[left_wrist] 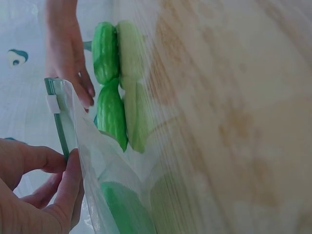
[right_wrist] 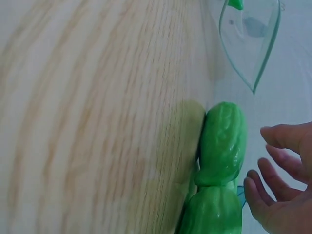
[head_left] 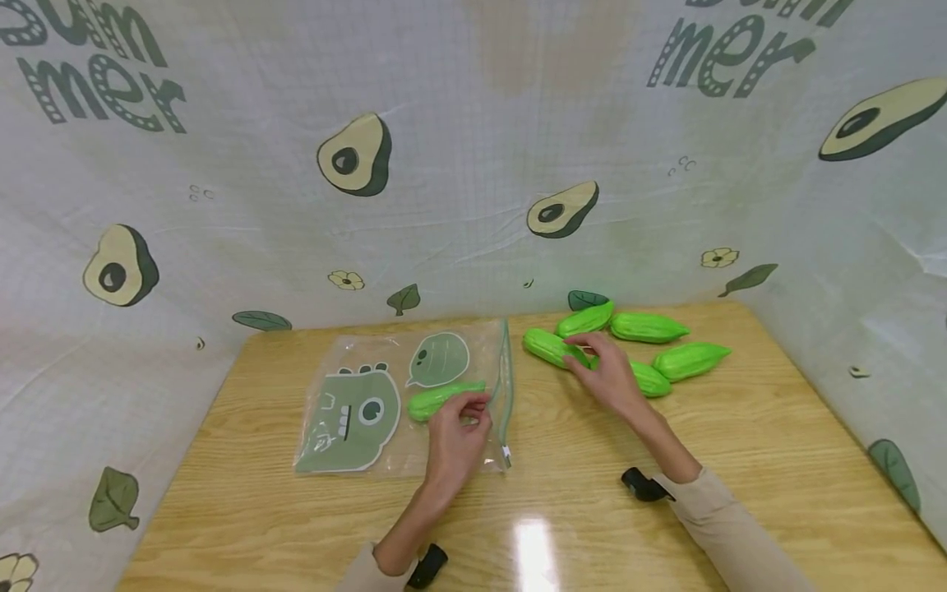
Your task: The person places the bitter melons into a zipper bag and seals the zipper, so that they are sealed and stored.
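Five green gourds (head_left: 647, 328) on the bench (head_left: 577, 460), right of the clear zip bag (head_left: 392, 386); one more gourd (head_left: 439, 402) inside it. Pinching the bag's edge with the left hand (head_left: 459, 436); holding nothing with the right hand (head_left: 610, 375), with fingers parted near the closest gourds.

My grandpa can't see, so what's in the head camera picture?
A person's left hand pinches the edge of a clear zip bag with one green gourd inside, while the right hand hovers by several other gourds on a wooden table.
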`<state>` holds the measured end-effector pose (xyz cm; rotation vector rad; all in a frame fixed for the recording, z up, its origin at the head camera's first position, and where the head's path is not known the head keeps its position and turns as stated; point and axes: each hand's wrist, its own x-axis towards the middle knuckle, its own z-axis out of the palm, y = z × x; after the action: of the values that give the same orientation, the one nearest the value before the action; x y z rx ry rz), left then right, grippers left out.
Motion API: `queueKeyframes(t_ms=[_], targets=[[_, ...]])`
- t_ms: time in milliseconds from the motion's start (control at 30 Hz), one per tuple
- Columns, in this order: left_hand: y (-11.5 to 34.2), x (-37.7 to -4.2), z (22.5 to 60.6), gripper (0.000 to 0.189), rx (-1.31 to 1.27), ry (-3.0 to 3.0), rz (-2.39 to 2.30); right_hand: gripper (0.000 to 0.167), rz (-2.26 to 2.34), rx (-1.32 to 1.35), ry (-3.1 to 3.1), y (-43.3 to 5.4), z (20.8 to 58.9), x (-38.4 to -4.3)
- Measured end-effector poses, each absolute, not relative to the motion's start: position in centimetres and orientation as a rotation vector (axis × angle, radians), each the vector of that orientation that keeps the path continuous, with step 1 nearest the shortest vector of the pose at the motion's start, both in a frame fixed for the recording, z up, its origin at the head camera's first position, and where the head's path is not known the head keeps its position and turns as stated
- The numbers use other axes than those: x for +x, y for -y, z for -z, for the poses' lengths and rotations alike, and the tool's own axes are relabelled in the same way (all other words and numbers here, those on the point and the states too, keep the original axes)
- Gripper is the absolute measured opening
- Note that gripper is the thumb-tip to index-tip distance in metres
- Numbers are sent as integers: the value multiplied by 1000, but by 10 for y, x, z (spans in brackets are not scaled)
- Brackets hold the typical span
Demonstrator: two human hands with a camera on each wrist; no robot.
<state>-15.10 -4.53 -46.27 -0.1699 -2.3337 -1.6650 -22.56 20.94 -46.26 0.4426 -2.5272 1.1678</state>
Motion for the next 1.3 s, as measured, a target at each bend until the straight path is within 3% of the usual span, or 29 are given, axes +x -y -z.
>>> queueKeyframes(t_ms=[233,1300], targets=[[46,-149,462,23,-167,2334,1656,42,-1125,461,2621,-208,464,-228],[46,-152,461,22,-146,2341,1683,51,-978,541,2703,-207,470,-235]])
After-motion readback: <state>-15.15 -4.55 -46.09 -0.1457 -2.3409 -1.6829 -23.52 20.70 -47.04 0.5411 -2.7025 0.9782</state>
